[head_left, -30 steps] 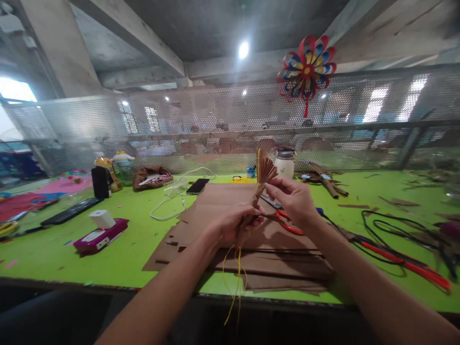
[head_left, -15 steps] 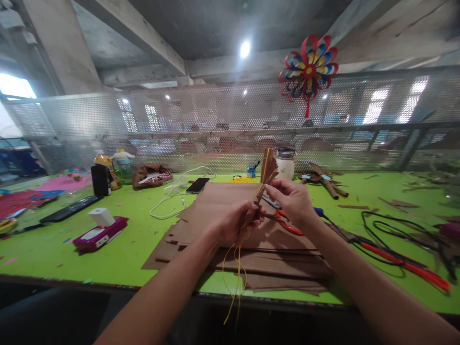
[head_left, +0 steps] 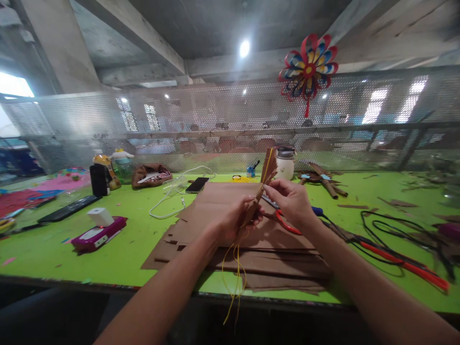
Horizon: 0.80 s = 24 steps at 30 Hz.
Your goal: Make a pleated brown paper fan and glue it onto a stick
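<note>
A strip of folded brown paper point(head_left: 269, 165) with a jagged edge stands upright between my hands, tilted a little to the right. My left hand point(head_left: 241, 218) is wrapped round its lower part. Higher up, my right hand point(head_left: 287, 195) pinches the paper between thumb and fingers. Yellow string point(head_left: 237, 273) runs along the strip and dangles in loops below my left hand. Under both hands lies a stack of brown paper sheets point(head_left: 215, 203). Red-handled scissors point(head_left: 287, 225) rest on the stack, partly hidden behind my right hand.
On the green table point(head_left: 143, 249) a purple box with a white charger point(head_left: 98, 232) sits left. A phone point(head_left: 197, 185), a white jar point(head_left: 285, 165) and a blue pot point(head_left: 250, 171) stand behind the stack. Red-handled pliers point(head_left: 406, 263) and a black cable point(head_left: 388, 230) lie right.
Both hands stay nearly in place, still closed on the brown paper. The strip's top leans very slightly more to the right.
</note>
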{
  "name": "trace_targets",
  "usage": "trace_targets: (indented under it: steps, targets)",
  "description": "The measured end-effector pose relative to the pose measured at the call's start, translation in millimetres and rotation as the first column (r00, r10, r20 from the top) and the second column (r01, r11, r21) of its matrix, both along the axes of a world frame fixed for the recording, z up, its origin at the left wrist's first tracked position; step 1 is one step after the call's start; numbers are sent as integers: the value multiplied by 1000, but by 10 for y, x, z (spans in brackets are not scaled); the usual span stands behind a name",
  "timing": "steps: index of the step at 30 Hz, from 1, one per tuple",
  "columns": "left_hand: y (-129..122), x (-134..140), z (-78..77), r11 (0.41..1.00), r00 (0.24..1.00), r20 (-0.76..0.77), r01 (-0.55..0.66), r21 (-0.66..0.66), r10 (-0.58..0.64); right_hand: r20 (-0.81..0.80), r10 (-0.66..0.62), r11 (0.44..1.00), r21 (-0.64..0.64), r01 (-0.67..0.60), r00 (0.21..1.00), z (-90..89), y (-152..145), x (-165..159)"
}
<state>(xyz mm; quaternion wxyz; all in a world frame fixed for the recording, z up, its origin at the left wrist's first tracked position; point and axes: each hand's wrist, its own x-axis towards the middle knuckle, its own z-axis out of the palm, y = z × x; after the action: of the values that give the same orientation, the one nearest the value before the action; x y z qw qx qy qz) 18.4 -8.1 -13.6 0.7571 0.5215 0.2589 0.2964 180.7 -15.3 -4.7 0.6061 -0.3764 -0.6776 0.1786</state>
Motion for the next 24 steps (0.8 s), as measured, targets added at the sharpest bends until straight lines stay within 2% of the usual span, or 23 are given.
trace_targets:
  steps: [10,13,16,24]
  targets:
    - [11,23,-39,998,998,-35,-45,-33,43,61,-52,997,66,48,997,-17,0,-6]
    - [15,21,-45,999,998,-29,-48,7,49,63,-58,996,78,53,996,-32,-1,-4]
    - [11,16,-39,998,998,-32,-43,43,45,61,-75,994,83,69,995,-48,3,-1]
    - [3,9,0,1000,1000,-17,2,15,-2,20,-112,989,99,109,994,-86,-35,-62]
